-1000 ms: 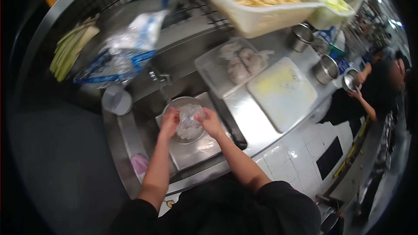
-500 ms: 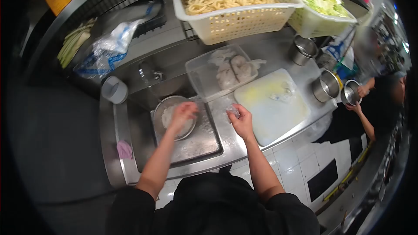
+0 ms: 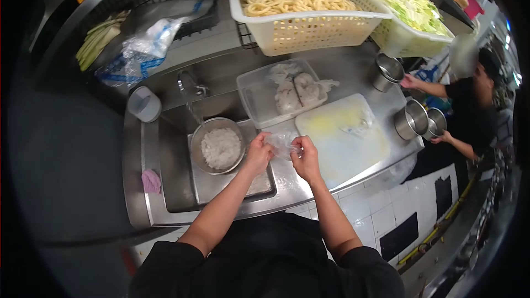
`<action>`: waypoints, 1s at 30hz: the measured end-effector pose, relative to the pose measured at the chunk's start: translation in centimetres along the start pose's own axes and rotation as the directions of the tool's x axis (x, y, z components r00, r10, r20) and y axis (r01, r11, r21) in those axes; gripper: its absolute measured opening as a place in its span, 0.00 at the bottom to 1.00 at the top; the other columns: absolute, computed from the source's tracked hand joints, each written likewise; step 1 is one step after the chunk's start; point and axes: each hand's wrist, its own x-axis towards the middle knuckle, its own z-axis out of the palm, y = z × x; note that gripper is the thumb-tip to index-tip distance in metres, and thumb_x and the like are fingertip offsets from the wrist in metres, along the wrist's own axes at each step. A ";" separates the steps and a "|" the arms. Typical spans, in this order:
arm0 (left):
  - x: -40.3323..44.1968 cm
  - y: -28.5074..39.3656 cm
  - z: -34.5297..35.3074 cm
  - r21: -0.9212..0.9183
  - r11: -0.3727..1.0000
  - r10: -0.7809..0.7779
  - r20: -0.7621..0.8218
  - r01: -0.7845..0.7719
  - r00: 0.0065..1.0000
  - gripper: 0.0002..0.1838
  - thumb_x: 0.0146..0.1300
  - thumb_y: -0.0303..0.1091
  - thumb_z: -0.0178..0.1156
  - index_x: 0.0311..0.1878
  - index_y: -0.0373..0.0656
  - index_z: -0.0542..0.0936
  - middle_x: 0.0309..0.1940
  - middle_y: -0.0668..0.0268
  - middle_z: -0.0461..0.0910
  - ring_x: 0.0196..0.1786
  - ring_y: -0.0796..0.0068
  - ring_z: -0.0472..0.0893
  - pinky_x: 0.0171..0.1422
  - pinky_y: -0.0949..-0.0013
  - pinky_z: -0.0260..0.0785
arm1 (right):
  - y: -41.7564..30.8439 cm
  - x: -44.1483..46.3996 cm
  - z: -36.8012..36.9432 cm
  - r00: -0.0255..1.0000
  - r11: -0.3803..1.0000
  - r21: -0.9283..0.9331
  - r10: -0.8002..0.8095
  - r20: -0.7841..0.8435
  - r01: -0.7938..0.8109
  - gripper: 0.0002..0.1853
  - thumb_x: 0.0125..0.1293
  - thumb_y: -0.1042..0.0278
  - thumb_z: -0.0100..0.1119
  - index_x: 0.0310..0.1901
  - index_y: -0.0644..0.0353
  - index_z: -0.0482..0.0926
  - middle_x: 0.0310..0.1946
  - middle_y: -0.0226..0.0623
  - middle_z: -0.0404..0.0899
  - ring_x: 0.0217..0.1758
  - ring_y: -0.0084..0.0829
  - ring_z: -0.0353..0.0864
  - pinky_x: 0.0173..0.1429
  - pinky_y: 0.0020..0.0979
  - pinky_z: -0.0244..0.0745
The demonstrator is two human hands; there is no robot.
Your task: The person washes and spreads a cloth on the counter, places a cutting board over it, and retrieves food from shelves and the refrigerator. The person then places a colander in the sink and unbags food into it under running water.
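A crumpled clear plastic bag [image 3: 284, 144] is stretched between my two hands over the steel counter. My left hand [image 3: 258, 153] pinches its left side and my right hand [image 3: 305, 158] grips its right side. To the left, a metal bowl [image 3: 243, 157] holding a whitish mass [image 3: 221, 148] stands in the sink [image 3: 178, 187]. Water runs from the faucet [image 3: 200, 90] toward the bowl. A clear tub [image 3: 254, 96] with bagged pale, rounded pieces [image 3: 298, 91] is beyond my hands. The white cutting board [image 3: 345, 149], stained yellow, lies right of them with clear plastic on it.
Baskets of noodles [image 3: 309, 30] and cut cabbage [image 3: 411, 44] stand at the back. Metal pots [image 3: 411, 120] sit at the counter's right end, beside a co-worker [image 3: 469, 110]. A plastic container [image 3: 144, 105] and a pink cloth [image 3: 150, 181] are left of the sink.
The bag has moved from over the bowl to over the counter. My left hand has come right from the bowl to grip it. The co-worker now reaches toward the rear pots.
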 end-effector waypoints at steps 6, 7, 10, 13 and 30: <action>1.9 -0.4 5.0 -0.080 0.949 -0.288 0.167 0.304 0.943 0.21 0.64 0.19 0.42 0.60 0.41 0.63 0.55 0.55 0.75 0.55 0.54 0.80 0.54 0.49 0.80 | -1.3 -1.6 -2.3 0.982 0.981 -0.176 0.048 -0.182 -0.081 0.12 0.55 0.82 0.65 0.41 0.64 0.77 0.38 0.41 0.75 0.39 0.38 0.78 0.43 0.33 0.76; 2.1 -0.7 5.1 -0.148 0.932 -0.305 0.177 0.332 0.936 0.22 0.63 0.19 0.42 0.61 0.41 0.63 0.56 0.54 0.74 0.56 0.53 0.80 0.54 0.48 0.79 | -2.0 -1.9 -2.4 0.978 0.976 -0.193 0.056 -0.203 -0.096 0.12 0.55 0.82 0.65 0.41 0.64 0.77 0.38 0.41 0.75 0.39 0.38 0.78 0.43 0.33 0.76; 2.9 -0.9 5.1 -0.253 0.887 -0.336 0.220 0.386 0.916 0.23 0.63 0.21 0.42 0.63 0.41 0.63 0.58 0.50 0.73 0.59 0.48 0.77 0.61 0.44 0.74 | -3.1 -3.2 -2.1 0.952 0.951 -0.308 -0.116 -0.282 0.024 0.12 0.57 0.82 0.64 0.44 0.64 0.79 0.42 0.43 0.78 0.43 0.42 0.80 0.45 0.35 0.77; 1.8 0.2 6.1 -0.498 0.605 -0.419 0.465 0.622 0.780 0.20 0.66 0.27 0.48 0.61 0.42 0.65 0.54 0.53 0.76 0.59 0.54 0.78 0.67 0.45 0.65 | -1.6 -5.1 -1.5 0.934 0.911 -0.412 -0.166 -0.316 0.023 0.13 0.55 0.87 0.58 0.42 0.66 0.79 0.46 0.46 0.78 0.51 0.47 0.80 0.54 0.39 0.78; 0.3 -2.4 8.8 -0.125 0.985 -0.094 0.204 0.121 0.974 0.28 0.57 0.13 0.60 0.60 0.40 0.67 0.52 0.60 0.78 0.55 0.65 0.80 0.61 0.63 0.74 | -0.8 -3.6 -3.2 0.890 0.837 0.528 0.344 -0.300 -0.146 0.09 0.66 0.77 0.62 0.47 0.68 0.79 0.40 0.36 0.82 0.45 0.24 0.81 0.48 0.27 0.79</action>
